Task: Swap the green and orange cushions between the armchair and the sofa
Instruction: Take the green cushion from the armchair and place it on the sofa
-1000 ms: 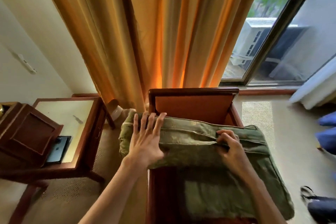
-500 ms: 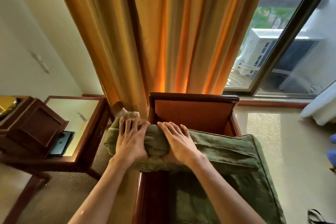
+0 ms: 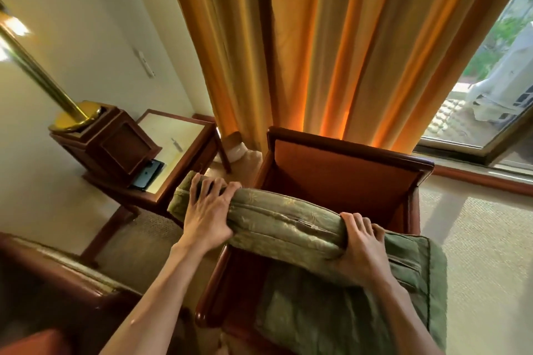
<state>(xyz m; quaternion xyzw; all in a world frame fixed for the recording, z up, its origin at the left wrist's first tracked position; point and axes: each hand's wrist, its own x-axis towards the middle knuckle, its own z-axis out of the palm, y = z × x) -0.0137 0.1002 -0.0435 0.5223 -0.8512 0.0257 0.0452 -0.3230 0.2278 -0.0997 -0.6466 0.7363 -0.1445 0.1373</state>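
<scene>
A large green cushion (image 3: pixel 288 228) lies across the wooden armchair (image 3: pixel 346 153), its left end hanging over the chair's left arm. The far edge is folded up, and both hands grip that edge. My left hand (image 3: pixel 206 212) clasps the fold near its left end. My right hand (image 3: pixel 364 242) clasps it further right, fingers over the top. The rest of the cushion (image 3: pixel 346 311) droops over the chair's front toward me. The armchair's orange back panel (image 3: pixel 340 179) is bare. No orange cushion shows in this view.
A wooden side table (image 3: pixel 178 158) stands left of the chair with a dark wooden box (image 3: pixel 115 144), a brass lamp pole (image 3: pixel 37 75) and a phone (image 3: pixel 148 174). Orange curtains (image 3: pixel 317 52) hang behind. A window (image 3: pixel 490 89) is at right. Another wooden furniture edge (image 3: pixel 57 274) lies at lower left.
My right hand slid right along the folded edge, away from my left hand. The cushion's fold has lifted and the view has tilted left, bringing the lamp pole into sight.
</scene>
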